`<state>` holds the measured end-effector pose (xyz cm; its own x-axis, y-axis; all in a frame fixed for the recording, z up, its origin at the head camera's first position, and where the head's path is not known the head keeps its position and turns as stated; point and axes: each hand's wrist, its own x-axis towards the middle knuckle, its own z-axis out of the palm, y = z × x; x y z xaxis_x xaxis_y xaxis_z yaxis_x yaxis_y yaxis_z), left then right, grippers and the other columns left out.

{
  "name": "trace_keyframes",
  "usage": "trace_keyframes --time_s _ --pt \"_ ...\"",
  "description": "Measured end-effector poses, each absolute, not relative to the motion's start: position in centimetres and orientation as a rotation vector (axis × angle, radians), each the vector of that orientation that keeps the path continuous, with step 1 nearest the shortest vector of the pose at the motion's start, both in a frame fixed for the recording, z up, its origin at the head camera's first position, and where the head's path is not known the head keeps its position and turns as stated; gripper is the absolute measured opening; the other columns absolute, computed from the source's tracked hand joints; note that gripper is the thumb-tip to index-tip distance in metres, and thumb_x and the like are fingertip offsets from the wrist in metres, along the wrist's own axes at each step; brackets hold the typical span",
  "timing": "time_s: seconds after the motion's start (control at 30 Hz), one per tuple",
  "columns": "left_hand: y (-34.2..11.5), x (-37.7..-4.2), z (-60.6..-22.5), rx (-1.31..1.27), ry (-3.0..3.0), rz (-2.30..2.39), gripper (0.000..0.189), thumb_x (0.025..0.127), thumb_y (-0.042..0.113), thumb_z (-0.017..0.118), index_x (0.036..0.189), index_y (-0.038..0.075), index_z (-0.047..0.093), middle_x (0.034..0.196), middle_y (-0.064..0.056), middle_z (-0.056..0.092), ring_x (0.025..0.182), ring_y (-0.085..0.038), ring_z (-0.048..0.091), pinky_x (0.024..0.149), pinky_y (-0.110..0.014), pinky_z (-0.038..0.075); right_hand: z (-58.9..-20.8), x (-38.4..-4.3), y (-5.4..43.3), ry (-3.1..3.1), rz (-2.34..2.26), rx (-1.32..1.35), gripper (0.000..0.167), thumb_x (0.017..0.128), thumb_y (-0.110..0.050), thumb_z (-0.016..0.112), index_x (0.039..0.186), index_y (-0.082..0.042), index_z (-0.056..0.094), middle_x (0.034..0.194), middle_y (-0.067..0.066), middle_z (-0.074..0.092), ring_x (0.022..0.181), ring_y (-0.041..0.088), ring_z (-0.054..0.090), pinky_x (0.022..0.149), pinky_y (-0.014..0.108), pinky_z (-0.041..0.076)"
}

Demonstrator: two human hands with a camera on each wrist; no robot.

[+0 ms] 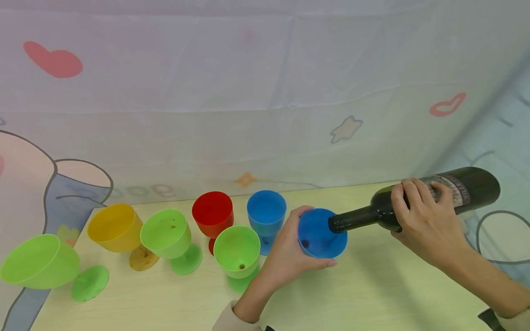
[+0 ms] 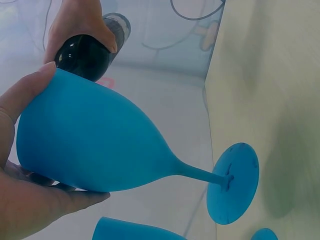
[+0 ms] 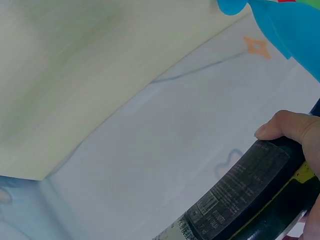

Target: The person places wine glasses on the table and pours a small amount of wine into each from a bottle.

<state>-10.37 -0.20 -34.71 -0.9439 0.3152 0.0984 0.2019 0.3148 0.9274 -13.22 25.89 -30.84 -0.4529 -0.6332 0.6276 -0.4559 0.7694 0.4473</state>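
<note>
A blue plastic goblet (image 1: 308,230) is gripped round its bowl by my left hand (image 1: 285,253), thumb and fingers on opposite sides. In the left wrist view the goblet's foot (image 2: 234,185) hangs apart from its shadow on the table. My right hand (image 1: 430,225) grips a dark wine bottle (image 1: 478,186) round its body, near the label. The bottle lies nearly level, its neck pointing left and its mouth over the goblet's rim. A small dark spot shows inside the bowl; I see no stream of liquid.
Left of the held goblet stand another blue goblet (image 1: 266,214), a red one (image 1: 212,214), a yellow one (image 1: 116,230) and several green ones (image 1: 237,253). The pale table (image 1: 393,285) meets a printed cloth backdrop (image 1: 248,92) behind.
</note>
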Motion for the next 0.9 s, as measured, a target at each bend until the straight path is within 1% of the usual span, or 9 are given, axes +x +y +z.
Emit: trace_keyframes --time_s 0.9 --pt "-0.04 -10.43 -34.45 0.520 2.512 1.669 0.088 0.064 0.028 0.083 0.135 0.019 0.033 0.135 -0.005 0.042 0.122 -0.027 0.039 0.088 -0.047 0.044 -30.84 -13.23 26.19 -2.137 -0.282 0.801 0.086 0.028 -0.021 0.084 0.096 0.014 0.046 0.089 0.029 0.048 0.083 0.043 0.049 0.069 0.062 0.037"
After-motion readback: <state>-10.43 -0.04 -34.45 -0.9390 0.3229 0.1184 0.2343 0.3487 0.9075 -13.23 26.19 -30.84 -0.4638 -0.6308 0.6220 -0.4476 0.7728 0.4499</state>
